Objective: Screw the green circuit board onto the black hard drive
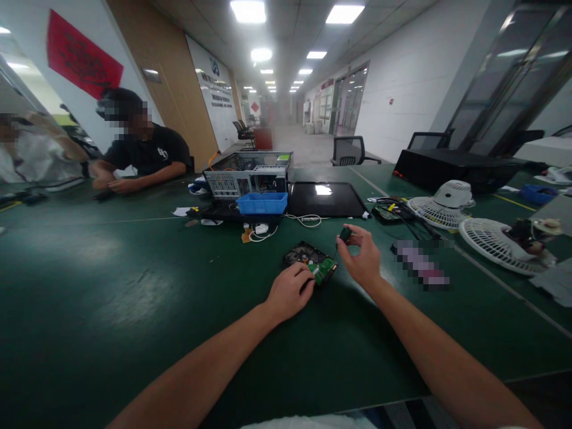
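Hard drive [308, 260], its green circuit board facing up, lies on the dark green table [147, 298] in front of the person in the head view, set at a slant between the two hands. The left hand [289, 292] is at its near left side, fingers bent, close together and resting on the edge and the board; whether the thumb pinches the edge I cannot tell. The right hand [363, 256] pinches the dark handle of a screwdriver [345, 234] between thumb and fingertips, just beyond the right end of the board. The thin shaft points down toward that end, but whether its tip touches is too small to tell.

Farther back, an opened computer case [230, 182] stands on the table with a blue tray [263, 204] in front of it. To its right lies a flat black panel [328, 199] with a ceiling light reflected in it, and a white cable [308, 220] curls along the near side. On the right are another green circuit board [386, 214], two white fan parts [440, 205], a pixelated object [420, 263] and a large black box [456, 168]. At the far left, a person in a black T-shirt [154, 152] leans on the table, beside another in a light top [40, 158].
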